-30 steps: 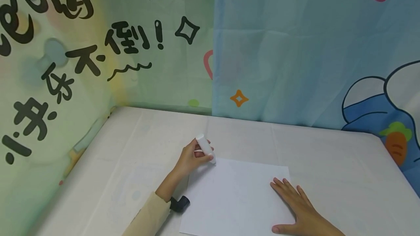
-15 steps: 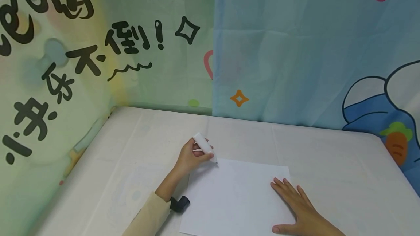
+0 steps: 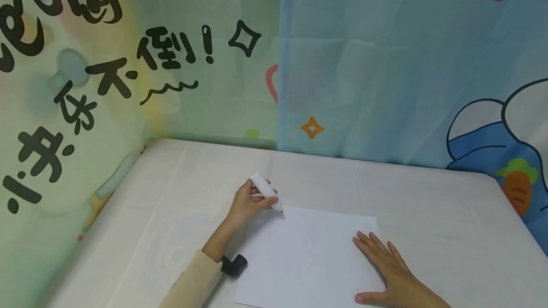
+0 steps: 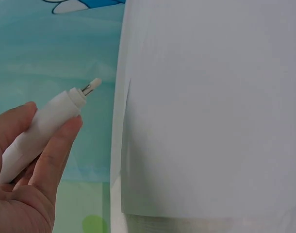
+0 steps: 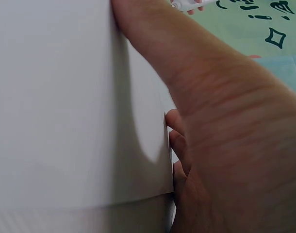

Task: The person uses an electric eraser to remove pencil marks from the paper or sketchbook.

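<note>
One pen [image 3: 266, 192] in left hand [image 3: 247, 205] grip, tip at paper [image 3: 308, 255] corner.

Paper sheet [image 3: 308, 255]: plain white, unmarked. Marker [image 3: 265, 191]: white barrel, pale tip on a thin metallic neck. Table [image 3: 428, 213]: off-white cloth with faint pale-blue print. Sleeve [image 3: 192, 282]: beige. Backdrop at 10 o'clock [image 3: 128, 61]: pale green with black lettering. Curtain at 1 o'clock [image 3: 385, 61]: light blue, with an orange diamond and an orange carrot.
</note>
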Tool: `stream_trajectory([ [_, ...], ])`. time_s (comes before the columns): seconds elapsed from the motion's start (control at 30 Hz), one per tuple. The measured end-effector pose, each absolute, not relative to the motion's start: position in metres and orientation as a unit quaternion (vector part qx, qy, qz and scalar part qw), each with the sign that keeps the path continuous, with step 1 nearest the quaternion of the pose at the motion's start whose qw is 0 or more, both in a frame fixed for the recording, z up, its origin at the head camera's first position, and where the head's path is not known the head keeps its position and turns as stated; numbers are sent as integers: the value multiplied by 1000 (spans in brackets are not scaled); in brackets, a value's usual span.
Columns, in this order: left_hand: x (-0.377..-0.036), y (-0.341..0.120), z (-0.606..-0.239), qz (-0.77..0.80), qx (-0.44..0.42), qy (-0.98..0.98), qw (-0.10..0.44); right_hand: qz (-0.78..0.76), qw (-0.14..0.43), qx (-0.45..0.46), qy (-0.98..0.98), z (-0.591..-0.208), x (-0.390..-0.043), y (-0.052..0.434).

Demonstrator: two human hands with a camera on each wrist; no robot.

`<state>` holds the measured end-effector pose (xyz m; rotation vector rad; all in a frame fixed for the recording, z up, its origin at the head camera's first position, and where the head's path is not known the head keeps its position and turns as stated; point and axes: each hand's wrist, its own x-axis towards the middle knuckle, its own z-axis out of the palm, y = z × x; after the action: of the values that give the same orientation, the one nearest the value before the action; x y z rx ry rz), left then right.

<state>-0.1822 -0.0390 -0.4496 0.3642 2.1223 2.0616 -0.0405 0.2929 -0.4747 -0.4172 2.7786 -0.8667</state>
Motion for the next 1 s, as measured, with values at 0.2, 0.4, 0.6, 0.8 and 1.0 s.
stream_trajectory([
  [0.2,-183,-39,-451,678,136,719,67,-288,94,-145,942,-475,-41,293],
  [0.4,-184,-40,-453,673,129,726,63,-283,94,-148,943,-476,-41,293],
  [0.6,-184,-42,-456,666,133,731,65,-289,95,-146,941,-476,-41,293],
  [0.8,-183,-42,-457,653,146,740,70,-288,96,-144,942,-476,-41,293],
  [1.0,-183,-42,-457,649,141,744,78,-289,96,-146,941,-476,-41,293],
])
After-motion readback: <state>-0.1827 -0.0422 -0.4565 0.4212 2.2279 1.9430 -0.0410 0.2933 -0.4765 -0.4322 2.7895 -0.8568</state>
